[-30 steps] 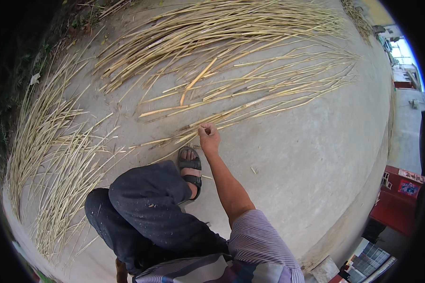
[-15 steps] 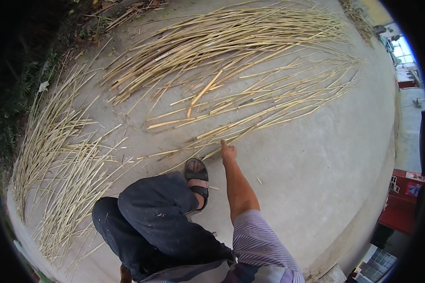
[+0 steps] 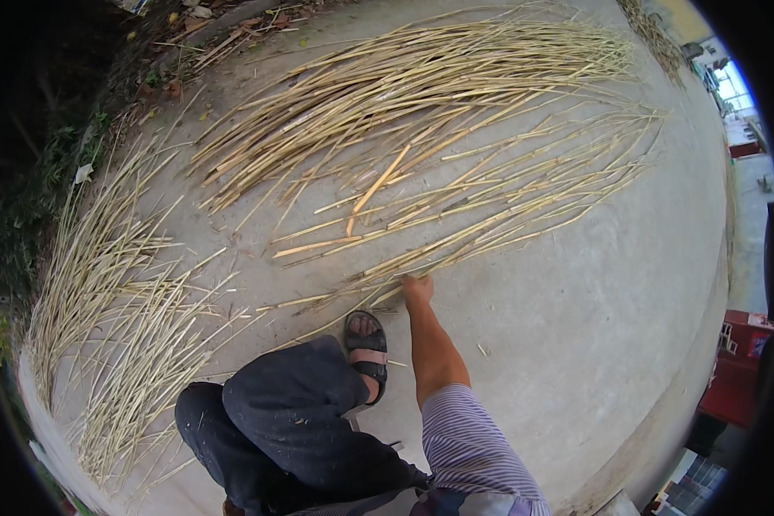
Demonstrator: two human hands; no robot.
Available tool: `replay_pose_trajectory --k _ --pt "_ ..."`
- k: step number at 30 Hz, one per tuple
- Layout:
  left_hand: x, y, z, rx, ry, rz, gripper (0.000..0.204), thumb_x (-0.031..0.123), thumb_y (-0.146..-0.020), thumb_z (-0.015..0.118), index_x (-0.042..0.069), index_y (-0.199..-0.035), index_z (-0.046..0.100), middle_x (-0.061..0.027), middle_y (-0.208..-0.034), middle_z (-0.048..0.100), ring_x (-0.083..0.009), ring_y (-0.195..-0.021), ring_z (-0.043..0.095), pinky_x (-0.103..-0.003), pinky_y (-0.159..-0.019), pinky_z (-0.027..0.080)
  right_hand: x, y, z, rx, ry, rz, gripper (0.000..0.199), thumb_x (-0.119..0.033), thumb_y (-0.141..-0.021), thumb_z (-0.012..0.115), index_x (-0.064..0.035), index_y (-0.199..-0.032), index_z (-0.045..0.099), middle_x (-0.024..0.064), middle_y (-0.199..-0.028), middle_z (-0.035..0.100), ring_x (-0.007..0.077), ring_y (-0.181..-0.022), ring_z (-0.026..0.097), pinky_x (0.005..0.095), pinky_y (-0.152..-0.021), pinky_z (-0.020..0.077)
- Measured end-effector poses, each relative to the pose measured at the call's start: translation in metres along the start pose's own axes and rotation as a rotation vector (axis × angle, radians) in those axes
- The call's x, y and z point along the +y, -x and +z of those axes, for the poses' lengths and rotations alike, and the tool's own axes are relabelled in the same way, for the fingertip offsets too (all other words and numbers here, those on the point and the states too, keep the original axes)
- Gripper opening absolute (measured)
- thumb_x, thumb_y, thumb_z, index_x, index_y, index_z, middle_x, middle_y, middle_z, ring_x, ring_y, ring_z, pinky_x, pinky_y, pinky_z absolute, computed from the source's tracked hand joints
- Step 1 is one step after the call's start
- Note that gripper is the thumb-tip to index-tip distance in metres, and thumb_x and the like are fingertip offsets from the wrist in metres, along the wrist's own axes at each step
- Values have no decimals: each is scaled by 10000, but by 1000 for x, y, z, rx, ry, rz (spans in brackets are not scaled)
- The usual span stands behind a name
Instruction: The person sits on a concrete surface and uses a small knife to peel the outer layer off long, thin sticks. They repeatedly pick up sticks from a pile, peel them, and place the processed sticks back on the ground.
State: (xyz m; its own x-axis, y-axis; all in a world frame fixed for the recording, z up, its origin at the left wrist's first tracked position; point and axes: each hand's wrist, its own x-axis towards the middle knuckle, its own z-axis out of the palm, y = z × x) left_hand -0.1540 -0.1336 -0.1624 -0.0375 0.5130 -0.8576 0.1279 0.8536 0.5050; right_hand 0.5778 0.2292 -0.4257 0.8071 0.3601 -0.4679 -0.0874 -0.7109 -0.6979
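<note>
Bare grey concrete ground, smooth with faint stains, fills most of the view. Across its far part lies the largest heap of stalks, long, jointed, straw-yellow, and slightly bowed by the lens. A paler, finer tangle spreads down the left side. Nearer the person, a looser row of thin stalks fans toward the right, its near ends just beyond the foot.

Dark cloth trousers, flecked with pale specks, cover the bent legs. Among the thin stalks, a flat orange-tan strip lies aslant. A black strapped sandal stands flat on the concrete.

Since a second ago, the right hand has shifted rightward from the sandal and turned its back to view; this seems to put its fingers right at the row's near edge. It looks narrow; whether it pinches a stalk, I cannot tell. The left hand cannot be made out. Smallest is a pale chip.
</note>
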Motion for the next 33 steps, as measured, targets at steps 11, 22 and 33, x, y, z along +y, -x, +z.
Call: replay_pose_trajectory --k 11,22,33 --pt "42 -32 29 148 -47 -92 413 122 -866 602 66 -1256 478 -69 -996 615 -129 -814 570 -323 -672 524 7 -29 21 59 -14 -18 415 -304 -742 696 46 -964 681 277 -946 678 413 -947 651 432 -843 498" --pt "54 -27 29 178 -63 -109 333 154 -899 593 53 -1203 501 -69 -942 606 -137 -794 565 -322 -666 530 -15 -29 14 33 87 -168 441 -364 -784 694 27 -986 664 273 -943 664 418 -928 646 448 -801 504" --pt "54 8 27 242 -32 -114 268 186 -933 584 40 -1149 525 -70 -888 596 -144 -775 560 -321 -660 537 -153 -28 -18 187 657 -1024 229 -98 -745 649 -51 -963 596 161 -1017 580 328 -997 526 444 -820 415"
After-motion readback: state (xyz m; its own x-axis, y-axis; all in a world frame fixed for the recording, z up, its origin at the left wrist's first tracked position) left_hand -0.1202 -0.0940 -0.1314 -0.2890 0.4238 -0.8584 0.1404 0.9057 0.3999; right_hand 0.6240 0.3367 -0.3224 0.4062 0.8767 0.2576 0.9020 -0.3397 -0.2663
